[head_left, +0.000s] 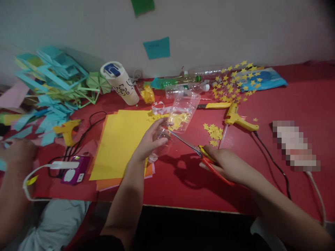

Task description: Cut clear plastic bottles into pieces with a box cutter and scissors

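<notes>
Red tabletop (183, 195) beneath, the left hand (151, 139) curls around a clear plastic bottle piece (161, 141), apparently part-cut, its finishing seemingly still left, scissors (190, 144) reaching its rim from the closed right hand (222, 162).

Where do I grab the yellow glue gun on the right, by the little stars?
Hold the yellow glue gun by its handle, the long part sticking out to the right. Come from the near right side, fingers wrapped around it, minding the black cord at its end. Stay off the chunky body: one end may be hot.
</notes>
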Action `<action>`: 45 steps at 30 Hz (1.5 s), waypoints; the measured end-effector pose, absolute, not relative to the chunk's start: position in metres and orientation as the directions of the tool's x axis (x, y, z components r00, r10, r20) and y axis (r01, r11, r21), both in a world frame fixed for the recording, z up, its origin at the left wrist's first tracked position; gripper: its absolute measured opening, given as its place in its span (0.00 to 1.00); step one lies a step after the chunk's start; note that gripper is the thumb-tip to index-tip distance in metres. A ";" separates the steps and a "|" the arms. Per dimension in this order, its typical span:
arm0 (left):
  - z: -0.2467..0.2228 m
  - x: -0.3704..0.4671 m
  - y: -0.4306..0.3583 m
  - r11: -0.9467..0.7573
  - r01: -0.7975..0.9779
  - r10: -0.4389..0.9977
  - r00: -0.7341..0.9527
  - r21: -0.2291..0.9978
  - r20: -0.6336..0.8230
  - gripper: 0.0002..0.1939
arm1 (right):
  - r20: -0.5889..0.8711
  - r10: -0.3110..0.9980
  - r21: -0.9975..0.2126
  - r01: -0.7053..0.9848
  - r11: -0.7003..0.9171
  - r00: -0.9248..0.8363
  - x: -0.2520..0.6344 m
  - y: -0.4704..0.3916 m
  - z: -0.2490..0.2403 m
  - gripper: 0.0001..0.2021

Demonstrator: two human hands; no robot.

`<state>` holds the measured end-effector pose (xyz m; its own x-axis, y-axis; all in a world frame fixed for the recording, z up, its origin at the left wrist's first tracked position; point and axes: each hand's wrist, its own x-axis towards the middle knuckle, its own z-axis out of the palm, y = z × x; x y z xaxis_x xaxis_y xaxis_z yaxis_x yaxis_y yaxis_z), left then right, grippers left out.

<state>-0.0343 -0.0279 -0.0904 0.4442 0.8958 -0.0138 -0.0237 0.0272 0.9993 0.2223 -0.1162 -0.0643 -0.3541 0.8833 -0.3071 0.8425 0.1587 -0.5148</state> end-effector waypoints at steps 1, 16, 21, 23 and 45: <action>-0.091 -0.033 -0.029 0.002 -0.019 0.900 0.435 1.000 0.007 0.34 | -0.301 0.883 -0.511 0.843 0.171 -0.361 0.220 -0.116 -0.066 0.14; -0.096 -0.022 -0.031 -0.114 0.092 0.928 0.366 0.989 0.072 0.28 | -0.130 0.953 -0.302 0.926 0.225 -0.274 0.223 -0.113 -0.077 0.23; -0.103 -0.014 -0.033 -0.142 0.140 0.949 0.301 0.980 0.094 0.25 | -0.165 0.951 -0.329 0.924 0.197 -0.262 0.216 -0.113 -0.079 0.20; -0.103 -0.014 -0.033 -0.136 0.168 0.950 0.302 0.976 0.080 0.25 | -0.193 0.945 -0.302 0.932 0.201 -0.266 0.215 -0.112 -0.080 0.19; -0.096 -0.026 -0.022 0.002 0.223 0.882 0.459 0.975 -0.107 0.23 | -0.277 0.930 -0.216 0.959 0.184 -0.241 0.208 -0.110 -0.083 0.13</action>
<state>-0.0255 -0.0221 -0.0961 0.4594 0.8817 -0.1070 0.2231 0.0021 0.9748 0.2079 -0.1104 -0.0826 -0.2413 0.9300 -0.2771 0.9588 0.1845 -0.2158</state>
